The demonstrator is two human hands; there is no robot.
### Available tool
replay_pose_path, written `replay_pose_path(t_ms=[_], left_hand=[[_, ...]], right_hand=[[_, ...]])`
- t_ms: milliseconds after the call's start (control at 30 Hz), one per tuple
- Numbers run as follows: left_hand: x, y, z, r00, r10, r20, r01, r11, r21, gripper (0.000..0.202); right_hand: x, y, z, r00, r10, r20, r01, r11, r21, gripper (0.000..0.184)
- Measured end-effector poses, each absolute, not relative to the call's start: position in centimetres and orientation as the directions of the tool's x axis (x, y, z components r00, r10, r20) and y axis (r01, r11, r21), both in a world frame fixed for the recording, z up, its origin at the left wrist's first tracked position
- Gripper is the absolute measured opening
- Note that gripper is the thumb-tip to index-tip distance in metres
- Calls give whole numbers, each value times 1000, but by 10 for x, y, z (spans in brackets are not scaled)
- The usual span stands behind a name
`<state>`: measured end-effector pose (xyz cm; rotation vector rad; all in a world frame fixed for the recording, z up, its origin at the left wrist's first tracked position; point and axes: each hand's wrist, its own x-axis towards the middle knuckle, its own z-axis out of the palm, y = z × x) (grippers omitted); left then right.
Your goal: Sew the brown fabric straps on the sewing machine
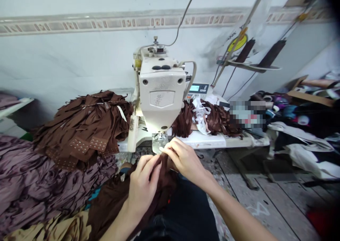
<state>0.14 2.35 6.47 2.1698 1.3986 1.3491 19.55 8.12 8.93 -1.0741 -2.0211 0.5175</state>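
Apparently the left hand (145,184) and the right hand (184,159) are working close together, pinching a gathered edge of dark brown knit cloth (162,173) between thumbs and fingers. They are holding it just in front of the clear needle guard (159,143) of an industrial sewing machine (159,88). The cloth is rising from the person's lap, its bulk spilling onto a heap of mauve printed fabric (39,173), and it is not yet lying under the needle, as far as this view shows.

Left of the machine, a stack of brown pieces (82,127) is piling up, with tabs carrying rows of small metal hooks or eyes. To the right, looser brown strips (220,120) are lying tangled with white tape (200,115) on the bench (212,140). Plenty of cloth seems to be waiting in these heaps, though which pieces are finished and which are not is impossible to tell.
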Motion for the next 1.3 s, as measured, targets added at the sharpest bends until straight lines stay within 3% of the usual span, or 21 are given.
replay_pose_path(t_ms=[67, 133, 200, 367, 500, 800, 1100, 1200, 1300], left_hand=[[-1, 29, 67, 241, 708, 664, 704, -599, 383, 40], [-1, 33, 71, 386, 638, 667, 750, -638, 176, 45], [1, 36, 74, 465, 612, 640, 771, -635, 47, 45], [14, 38, 75, 453, 613, 647, 826, -562, -44, 45], [23, 40, 74, 416, 595, 688, 855, -513, -73, 40], [20, 55, 72, 394, 650, 650, 851, -525, 8, 46], [15, 61, 71, 387, 663, 641, 815, -570, 98, 52], [6, 56, 63, 306, 675, 672, 767, -593, 246, 45], [-15, 45, 44, 58, 779, 624, 684, -486, 544, 36]], right_hand=[[193, 91, 90, -315, 849, 424, 513, 528, -676, 24], [193, 97, 90, -274, 877, 396, 476, 481, -736, 25], [192, 102, 88, -214, 905, 368, 405, 426, -809, 27], [192, 111, 73, -58, 978, 198, 86, 203, -975, 41], [193, 105, 51, 5, 1000, 14, -107, 14, -994, 49], [200, 72, 1, -193, 981, -7, -103, -27, -994, 54], [198, 70, 2, -157, 985, -64, -124, -84, -989, 63], [204, 69, 0, -142, 986, -90, -122, -108, -987, 65], [219, 71, 5, -125, 986, -113, -41, -119, -992, 65]])
